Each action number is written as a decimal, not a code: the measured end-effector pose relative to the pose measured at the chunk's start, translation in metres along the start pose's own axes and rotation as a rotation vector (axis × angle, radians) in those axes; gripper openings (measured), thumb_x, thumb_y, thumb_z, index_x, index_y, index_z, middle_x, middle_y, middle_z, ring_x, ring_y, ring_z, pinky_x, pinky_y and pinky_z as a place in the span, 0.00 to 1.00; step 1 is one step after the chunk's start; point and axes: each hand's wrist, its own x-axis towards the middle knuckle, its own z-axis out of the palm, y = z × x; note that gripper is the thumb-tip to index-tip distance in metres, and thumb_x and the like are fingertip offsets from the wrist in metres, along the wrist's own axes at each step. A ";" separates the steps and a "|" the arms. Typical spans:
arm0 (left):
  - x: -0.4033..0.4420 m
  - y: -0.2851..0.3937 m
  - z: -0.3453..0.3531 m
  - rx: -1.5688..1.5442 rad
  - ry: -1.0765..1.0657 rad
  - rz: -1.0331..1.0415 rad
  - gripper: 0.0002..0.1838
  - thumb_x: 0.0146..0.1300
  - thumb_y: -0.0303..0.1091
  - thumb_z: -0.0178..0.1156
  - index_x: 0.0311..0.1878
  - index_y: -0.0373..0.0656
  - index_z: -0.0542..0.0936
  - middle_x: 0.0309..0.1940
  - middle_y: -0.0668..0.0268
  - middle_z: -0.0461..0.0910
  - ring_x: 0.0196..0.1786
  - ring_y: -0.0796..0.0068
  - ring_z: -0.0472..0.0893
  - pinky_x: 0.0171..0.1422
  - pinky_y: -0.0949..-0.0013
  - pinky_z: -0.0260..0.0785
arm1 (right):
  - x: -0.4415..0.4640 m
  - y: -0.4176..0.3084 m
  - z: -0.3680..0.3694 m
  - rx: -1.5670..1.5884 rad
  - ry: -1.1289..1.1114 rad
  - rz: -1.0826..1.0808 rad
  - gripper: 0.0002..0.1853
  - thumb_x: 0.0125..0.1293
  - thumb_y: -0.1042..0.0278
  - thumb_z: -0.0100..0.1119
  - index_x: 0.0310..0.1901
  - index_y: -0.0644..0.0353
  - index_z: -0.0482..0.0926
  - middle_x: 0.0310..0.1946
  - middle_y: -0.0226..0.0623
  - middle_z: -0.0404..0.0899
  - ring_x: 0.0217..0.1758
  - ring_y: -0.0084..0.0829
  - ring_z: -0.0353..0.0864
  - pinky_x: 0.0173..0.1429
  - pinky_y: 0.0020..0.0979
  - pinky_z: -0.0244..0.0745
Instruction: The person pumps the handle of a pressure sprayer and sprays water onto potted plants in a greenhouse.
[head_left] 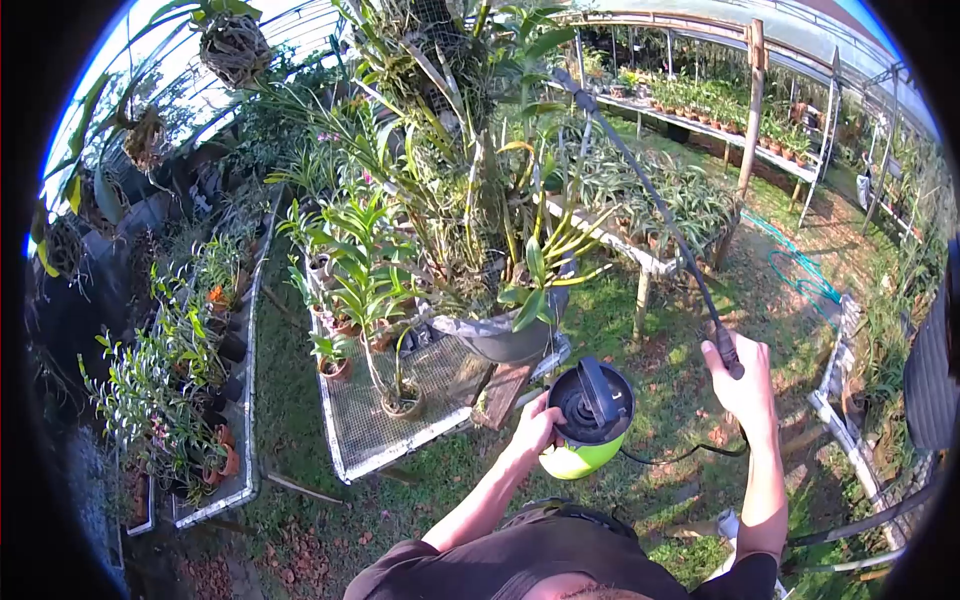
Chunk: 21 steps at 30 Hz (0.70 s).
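My left hand (537,428) is closed on the left side of a pump sprayer (582,457) with a yellow-green tank and a black top with a handle. The sprayer hangs in front of my body, over the grass. In my right hand (742,375), fingers wrapped round, is the black grip of a long spray wand (655,195). The wand points up and away to the left, its tip near the leaves of a tall plant cluster (470,190). A thin black hose (680,455) curves between the sprayer and the wand grip.
A mesh table (375,440) with potted orchids stands ahead, beside a grey basin (510,338). Another plant bench (250,420) is at the left. Root balls (235,50) hang at the upper left. A wooden post (750,120) and teal hose (800,275) are at the right.
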 end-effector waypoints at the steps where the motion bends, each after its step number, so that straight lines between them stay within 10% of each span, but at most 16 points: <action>1: 0.007 0.003 0.002 0.023 -0.007 -0.001 0.20 0.53 0.22 0.50 0.51 0.39 0.75 0.22 0.67 0.77 0.13 0.77 0.71 0.15 0.74 0.62 | 0.018 -0.004 -0.004 0.056 0.063 -0.026 0.17 0.66 0.62 0.63 0.25 0.65 0.73 0.13 0.39 0.66 0.17 0.36 0.67 0.28 0.40 0.63; 8: 0.035 0.049 0.025 0.115 0.084 0.033 0.15 0.56 0.24 0.52 0.48 0.39 0.74 0.25 0.63 0.78 0.14 0.74 0.72 0.14 0.73 0.61 | 0.124 -0.037 -0.037 0.297 0.318 -0.138 0.17 0.68 0.60 0.64 0.27 0.64 0.75 0.14 0.32 0.66 0.19 0.23 0.63 0.27 0.34 0.59; 21: 0.021 0.056 0.099 -0.017 0.385 0.171 0.11 0.58 0.27 0.52 0.45 0.39 0.73 0.20 0.60 0.75 0.09 0.74 0.68 0.11 0.73 0.55 | 0.261 -0.080 -0.106 0.215 0.336 -0.405 0.23 0.67 0.48 0.61 0.34 0.67 0.82 0.21 0.51 0.82 0.28 0.46 0.86 0.35 0.41 0.78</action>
